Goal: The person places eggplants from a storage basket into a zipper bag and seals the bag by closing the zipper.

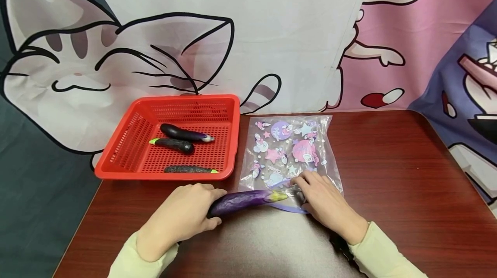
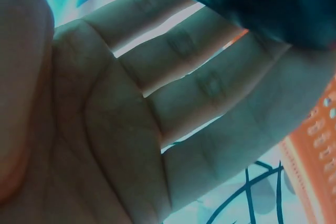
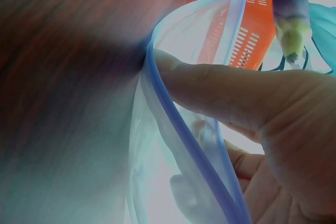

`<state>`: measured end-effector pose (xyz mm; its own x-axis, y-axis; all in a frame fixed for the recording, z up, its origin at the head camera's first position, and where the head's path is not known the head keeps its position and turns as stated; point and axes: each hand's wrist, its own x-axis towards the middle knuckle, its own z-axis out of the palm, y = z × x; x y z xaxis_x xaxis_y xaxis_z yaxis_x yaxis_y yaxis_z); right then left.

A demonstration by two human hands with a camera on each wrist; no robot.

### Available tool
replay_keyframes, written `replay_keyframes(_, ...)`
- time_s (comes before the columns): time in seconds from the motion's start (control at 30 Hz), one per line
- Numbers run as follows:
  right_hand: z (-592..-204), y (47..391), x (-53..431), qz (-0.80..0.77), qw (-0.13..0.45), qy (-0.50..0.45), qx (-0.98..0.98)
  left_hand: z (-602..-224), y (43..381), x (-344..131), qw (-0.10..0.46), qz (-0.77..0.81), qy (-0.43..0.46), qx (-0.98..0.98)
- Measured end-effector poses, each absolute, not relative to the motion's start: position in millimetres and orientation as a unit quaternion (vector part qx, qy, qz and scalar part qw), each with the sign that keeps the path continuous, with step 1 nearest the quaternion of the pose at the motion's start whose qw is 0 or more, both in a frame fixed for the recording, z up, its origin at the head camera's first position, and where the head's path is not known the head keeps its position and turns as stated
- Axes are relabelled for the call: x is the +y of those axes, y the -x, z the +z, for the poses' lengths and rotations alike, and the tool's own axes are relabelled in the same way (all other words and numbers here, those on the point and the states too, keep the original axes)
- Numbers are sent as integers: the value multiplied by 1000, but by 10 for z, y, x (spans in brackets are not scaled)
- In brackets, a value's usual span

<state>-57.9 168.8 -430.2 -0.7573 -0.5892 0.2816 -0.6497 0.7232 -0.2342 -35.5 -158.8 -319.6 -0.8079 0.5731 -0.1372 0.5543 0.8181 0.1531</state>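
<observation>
A long purple eggplant (image 1: pixel 248 200) lies across the front of the table area, its pale green stem end pointing right. My left hand (image 1: pixel 184 213) grips its dark end between thumb and fingers; in the left wrist view the dark eggplant (image 2: pixel 262 3) lies over the fingertips. A clear printed zip bag (image 1: pixel 287 148) with a purple zip edge lies flat beyond. At its near mouth, my right hand (image 1: pixel 324 202) holds the bag, its lips standing apart. In the right wrist view the thumb (image 3: pixel 220 87) reaches inside the front lip and the fingers are behind the back lip.
A red perforated basket (image 1: pixel 167 175) stands at the back left. Inside lie a dark eggplant (image 1: pixel 182 133), a short dark vegetable (image 1: pixel 172 145) with a green tip and a bumpy dark vegetable (image 1: pixel 188 169). A cartoon-printed cloth (image 1: pixel 295 32) hangs behind the brown table (image 1: pixel 407 192).
</observation>
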Motion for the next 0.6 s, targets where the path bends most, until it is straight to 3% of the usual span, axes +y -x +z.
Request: replay_keyframes(0.6, -4307, 570, 1692, 151, 108, -344, -920, -3364, 339, -1358, 89, 74, -318, 941)
